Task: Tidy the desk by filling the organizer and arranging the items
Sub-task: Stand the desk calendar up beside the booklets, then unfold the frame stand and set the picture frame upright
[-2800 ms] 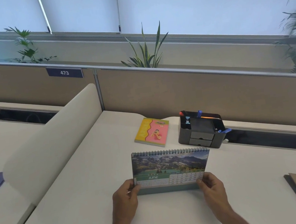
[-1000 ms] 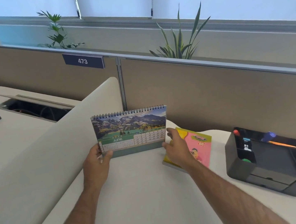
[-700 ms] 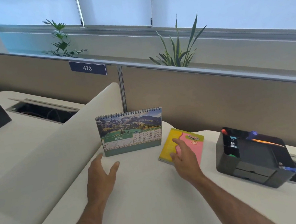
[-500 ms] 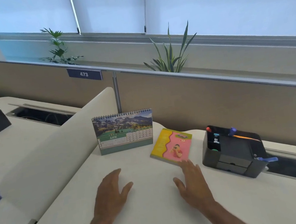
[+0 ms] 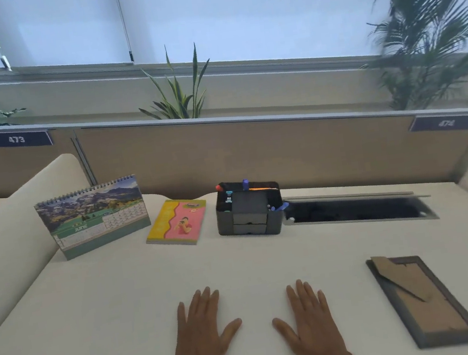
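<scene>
While both palms lie flat on the desk, left hand and right hand show straight, slightly spread fingers, holding nothing. Back row, left to right: calendar, upright; notebook, flat; organizer, with pens inside. Picture frame: face down, right of the hands.
</scene>
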A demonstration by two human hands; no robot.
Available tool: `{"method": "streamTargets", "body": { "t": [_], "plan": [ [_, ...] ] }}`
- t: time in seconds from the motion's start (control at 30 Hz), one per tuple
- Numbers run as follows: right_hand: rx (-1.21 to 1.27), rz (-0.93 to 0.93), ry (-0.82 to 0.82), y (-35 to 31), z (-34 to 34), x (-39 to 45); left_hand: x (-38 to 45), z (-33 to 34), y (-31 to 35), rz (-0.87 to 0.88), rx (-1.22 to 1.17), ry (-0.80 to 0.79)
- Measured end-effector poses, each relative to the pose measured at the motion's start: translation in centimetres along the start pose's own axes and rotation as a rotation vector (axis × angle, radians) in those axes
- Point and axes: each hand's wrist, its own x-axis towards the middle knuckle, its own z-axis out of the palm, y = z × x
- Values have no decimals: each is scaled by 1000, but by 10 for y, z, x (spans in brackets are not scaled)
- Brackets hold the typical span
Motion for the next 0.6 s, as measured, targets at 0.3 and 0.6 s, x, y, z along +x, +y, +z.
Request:
{"method": "streamTargets", "body": {
  "t": [0.3, 0.6],
  "plan": [
    [-81, 53, 43, 80, -5, -55, -10, 40, 100, 96, 53, -20],
    [101, 415, 205, 167, -69, -68, -14, 47, 112, 62, 86, -11]
  ]
}}
